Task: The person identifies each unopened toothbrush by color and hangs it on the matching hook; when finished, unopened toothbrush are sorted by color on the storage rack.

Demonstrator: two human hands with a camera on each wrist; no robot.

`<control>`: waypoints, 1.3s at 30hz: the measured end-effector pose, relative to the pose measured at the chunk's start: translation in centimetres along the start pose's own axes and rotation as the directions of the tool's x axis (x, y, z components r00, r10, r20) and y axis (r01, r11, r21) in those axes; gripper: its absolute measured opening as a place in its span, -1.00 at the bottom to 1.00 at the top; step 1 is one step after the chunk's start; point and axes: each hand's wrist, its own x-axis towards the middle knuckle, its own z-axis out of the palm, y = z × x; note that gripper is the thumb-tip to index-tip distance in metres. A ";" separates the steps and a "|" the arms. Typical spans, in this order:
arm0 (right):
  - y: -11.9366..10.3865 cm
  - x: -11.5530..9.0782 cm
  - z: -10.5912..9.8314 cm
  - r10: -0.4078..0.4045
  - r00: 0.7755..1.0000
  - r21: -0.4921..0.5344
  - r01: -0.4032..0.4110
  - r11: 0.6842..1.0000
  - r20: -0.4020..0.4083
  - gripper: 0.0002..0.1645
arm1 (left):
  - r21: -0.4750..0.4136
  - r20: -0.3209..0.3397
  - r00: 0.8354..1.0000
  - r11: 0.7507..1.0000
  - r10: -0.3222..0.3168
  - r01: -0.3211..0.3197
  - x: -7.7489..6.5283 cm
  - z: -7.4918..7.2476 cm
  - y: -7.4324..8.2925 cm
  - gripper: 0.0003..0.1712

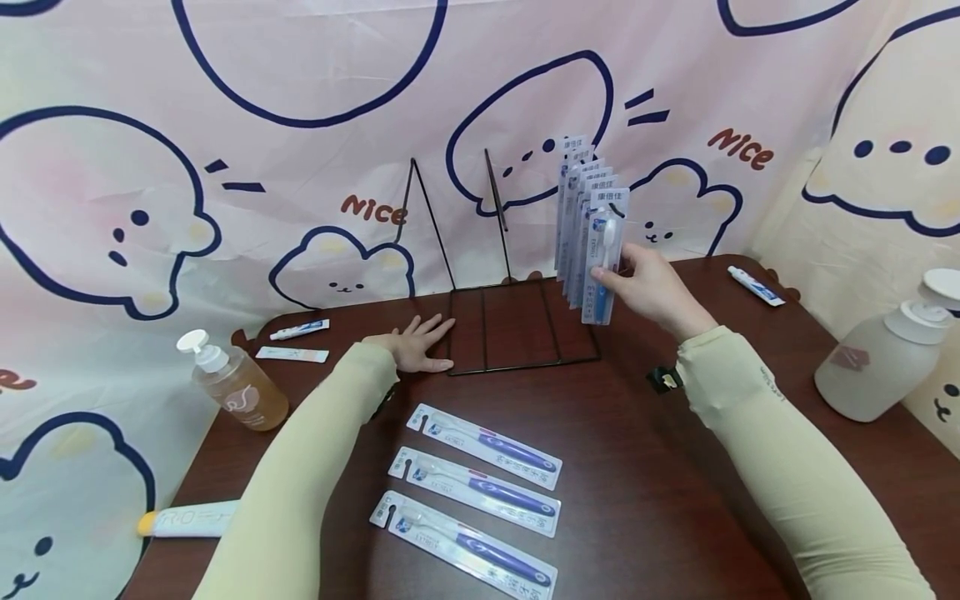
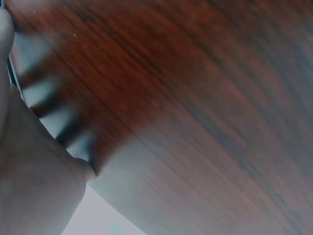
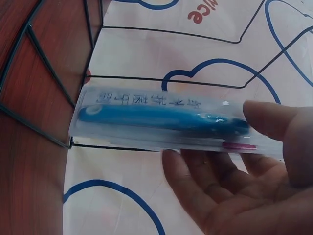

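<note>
Head view: we see the left hand (image 1: 417, 343) spread at the left edge of the wire rack (image 1: 484, 329), presumably bracing it near the far edge of the desk (image 1: 637, 467). The right hand (image 1: 651, 287) pinches the blue toothbrush pack (image 1: 602, 242) upright, likely for alignment; the pack sits well apart from the left hand.

Passable over the table (image 1: 645, 467) between flat packs (image 1: 476, 492) and right sleeve (image 1: 787, 450); barred at right of the rack (image 1: 484, 329) by upright packs (image 1: 597, 250), at its left edge by the left hand (image 1: 414, 346).
</note>
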 end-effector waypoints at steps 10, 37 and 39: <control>1.7 -0.5 0.5 0.053 0.989 -0.140 -0.033 0.990 0.141 -0.16 | 0.007 0.012 1.000 1.000 0.001 -0.001 -0.2 -0.1 0.3 0.02; -2.5 -6.5 16.5 0.018 0.903 -0.564 0.253 0.786 0.430 -0.33 | 0.012 0.019 1.000 1.000 -0.007 0.007 0.1 -0.1 0.2 0.04; -3.3 -6.6 17.6 0.023 0.896 -0.595 0.274 0.756 0.443 -0.22 | 0.011 0.019 1.000 1.000 -0.011 0.011 0.1 -0.1 0.2 0.03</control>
